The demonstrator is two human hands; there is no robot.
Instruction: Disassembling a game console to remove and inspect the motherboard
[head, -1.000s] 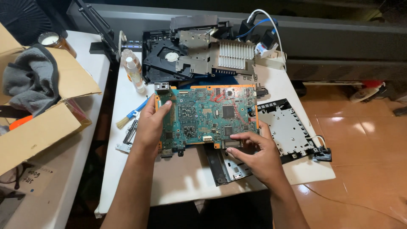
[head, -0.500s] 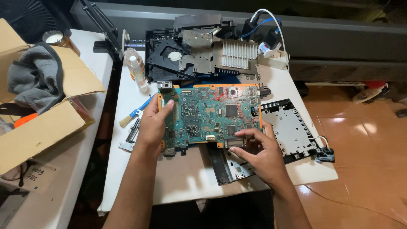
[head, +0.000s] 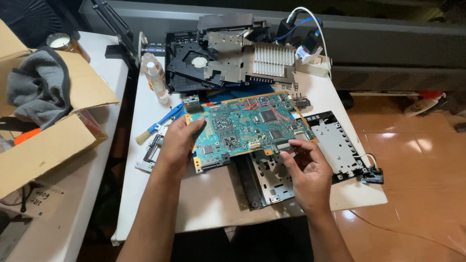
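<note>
Green circuit board (head: 247, 127) held tilted above white worktop (head: 204, 204). Left hand (head: 178, 141) grip closed on board's left edge; right hand (head: 307, 171) pinches near-right edge. Metal shield plate (head: 269, 182) beneath.

left hand (head: 177, 143): bare, no glove, ring or watch | right hand (head: 307, 171): bare, short nails | both forearms bare to the frame edge, no sleeves visible

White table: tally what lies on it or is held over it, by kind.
Circuit board, held by left hand and right hand: 1
Metal plates: 2
Brush: 1
Bottle: 1
Drive chassis: 1
Total: 6
</note>
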